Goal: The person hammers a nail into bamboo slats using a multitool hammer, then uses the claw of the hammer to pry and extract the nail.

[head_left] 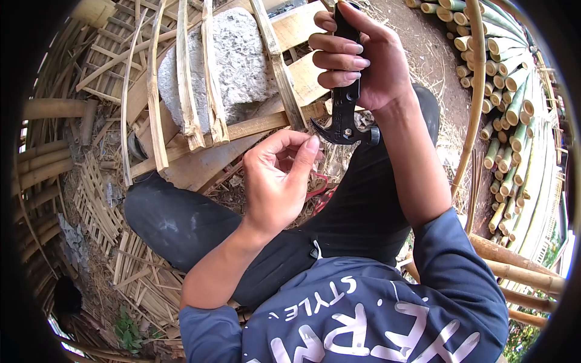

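Observation:
My right hand (384,69) is wrapped round the black handle of a claw hammer (346,112). The hammer hangs head down, its claw pointing left and its round striking face to the right. Just left of the claw, my left hand (272,181) is closed with thumb and forefinger pinched together. Whatever lies between those fingertips, if anything, is too small to tell. Beyond the left hand, split bamboo strips (186,91) lie over a wooden crosspiece (254,126) and a rough grey stone block (242,57).
Cut bamboo poles (514,115) are stacked at the right. Bamboo lattice pieces (97,199) and scrap slats (145,266) lie at the left. A bent bamboo pole (475,115) rises beside my right arm. Bamboo rails (526,275) run at the lower right.

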